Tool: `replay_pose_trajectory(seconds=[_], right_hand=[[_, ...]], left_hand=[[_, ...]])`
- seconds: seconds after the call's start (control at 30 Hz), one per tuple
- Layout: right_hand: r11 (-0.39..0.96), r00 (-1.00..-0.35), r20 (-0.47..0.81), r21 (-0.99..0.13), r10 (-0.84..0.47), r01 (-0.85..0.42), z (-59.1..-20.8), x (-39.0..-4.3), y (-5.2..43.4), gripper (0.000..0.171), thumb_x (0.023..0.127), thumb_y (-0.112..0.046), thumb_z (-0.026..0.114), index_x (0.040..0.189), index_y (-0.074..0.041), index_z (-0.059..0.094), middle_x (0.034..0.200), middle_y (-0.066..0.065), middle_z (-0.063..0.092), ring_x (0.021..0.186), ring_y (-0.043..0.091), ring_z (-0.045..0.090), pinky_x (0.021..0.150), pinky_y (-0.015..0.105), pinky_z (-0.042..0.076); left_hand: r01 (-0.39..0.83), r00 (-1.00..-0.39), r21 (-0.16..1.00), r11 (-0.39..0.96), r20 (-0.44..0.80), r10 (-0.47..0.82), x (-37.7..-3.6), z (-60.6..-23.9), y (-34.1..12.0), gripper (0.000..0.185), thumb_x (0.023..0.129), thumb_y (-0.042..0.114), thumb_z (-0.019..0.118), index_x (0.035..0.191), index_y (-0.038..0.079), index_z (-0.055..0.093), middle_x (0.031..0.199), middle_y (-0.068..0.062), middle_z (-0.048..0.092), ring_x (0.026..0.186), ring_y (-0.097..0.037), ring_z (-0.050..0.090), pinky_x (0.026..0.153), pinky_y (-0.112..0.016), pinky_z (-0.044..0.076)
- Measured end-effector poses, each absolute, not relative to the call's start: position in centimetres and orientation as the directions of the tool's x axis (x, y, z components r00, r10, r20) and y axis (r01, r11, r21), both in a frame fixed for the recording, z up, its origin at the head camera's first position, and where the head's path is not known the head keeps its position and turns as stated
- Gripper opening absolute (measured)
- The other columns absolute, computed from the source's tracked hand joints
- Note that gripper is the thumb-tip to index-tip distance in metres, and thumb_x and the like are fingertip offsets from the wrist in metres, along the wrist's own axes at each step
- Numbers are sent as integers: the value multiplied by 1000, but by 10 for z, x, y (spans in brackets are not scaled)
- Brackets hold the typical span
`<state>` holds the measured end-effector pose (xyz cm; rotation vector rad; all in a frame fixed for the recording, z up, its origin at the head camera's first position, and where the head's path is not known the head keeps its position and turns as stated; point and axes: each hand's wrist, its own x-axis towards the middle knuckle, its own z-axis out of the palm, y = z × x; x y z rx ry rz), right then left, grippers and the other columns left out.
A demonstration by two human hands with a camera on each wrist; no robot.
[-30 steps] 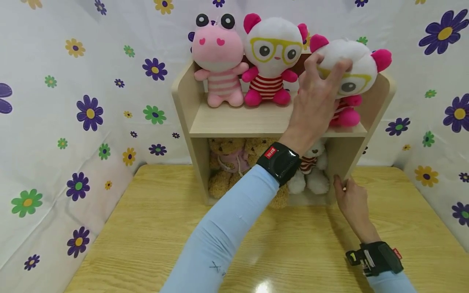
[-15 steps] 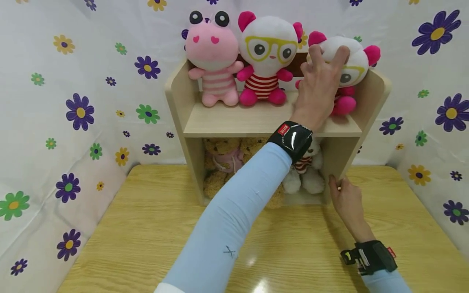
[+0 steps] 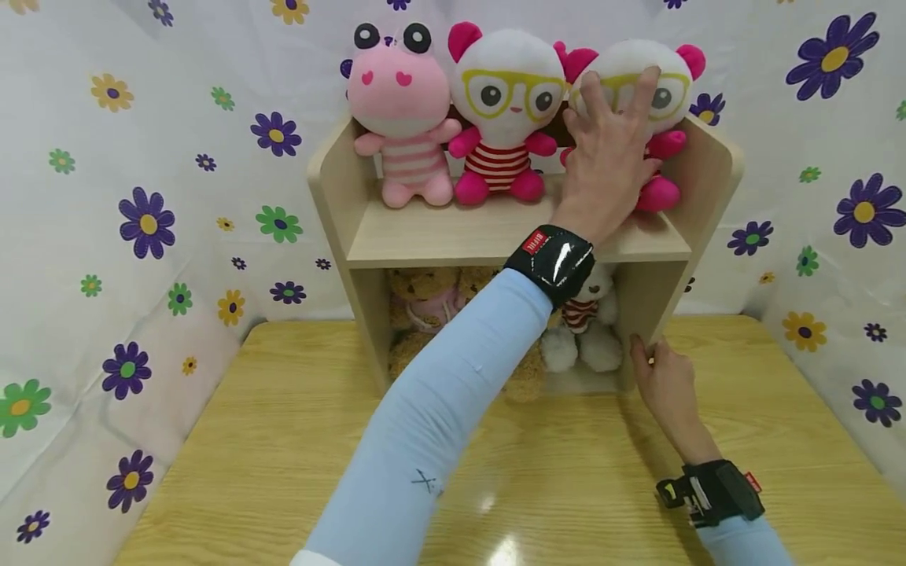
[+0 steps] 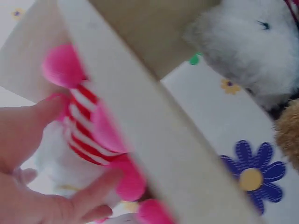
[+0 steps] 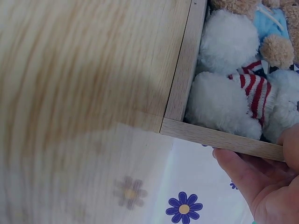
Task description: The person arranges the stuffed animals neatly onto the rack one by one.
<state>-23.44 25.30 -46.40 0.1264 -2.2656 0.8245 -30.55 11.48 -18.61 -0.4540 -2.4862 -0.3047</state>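
Tabletop (image 3: 297, 440) of pale wood grain bears shelf (image 3: 495, 236), flowered cloth (image 3: 141, 196) behind.

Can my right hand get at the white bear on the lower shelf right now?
Probably yes: the right hand rests on the shelf's side panel, beside the white bear, and the front is open.

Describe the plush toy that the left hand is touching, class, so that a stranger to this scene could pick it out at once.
Find the wooden shelf unit on the table and look along its top shelf, where three plush toys sit in a row. The one meant is the white plush with pink ears and yellow glasses at the right end. Its twin sits in the middle, but only this one has the left hand across its front.
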Motion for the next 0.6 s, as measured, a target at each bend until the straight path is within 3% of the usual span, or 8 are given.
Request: replay_pose_trajectory(seconds=[0.13,0.27,0.4,0.6], right_hand=[[795,-732,668,-514,135,-322,-465,-233,253,29,97,-6,63,70,2,54,61,27,64,42,28,57,36,13,29],[799,-712,688,-504,141,-329,-464,-234,254,26,96,-6,63,73,4,56,62,28,65,45,33,62,37,13,30],[811,-690,712,-479,134,-336,-464,-236,254,22,95,-5,63,77,5,58,61,26,64,45,33,61,38,15,31],[810,-675,729,-463,116,-360,-463,-238,252,19,95,-4,63,81,9,60,61,27,64,44,33,60,37,17,32]], left_hand=[[358,-795,38,933,536,284,-288,-182,118,69,99,36,63,157,30,26,157,-16,22,139,-34,44,87,-31,62],[441,-772,-93,893,469,430,-277,-178,118,46,101,29,57,146,24,49,143,-5,52,121,-18,60,93,-31,59],[555,-733,-152,818,375,567,-275,-183,113,25,104,24,52,126,22,64,121,3,68,108,-11,66,83,-25,59],[561,-703,-190,806,405,585,-281,-195,107,22,104,21,48,115,20,67,107,5,72,100,-11,70,74,-26,57]])
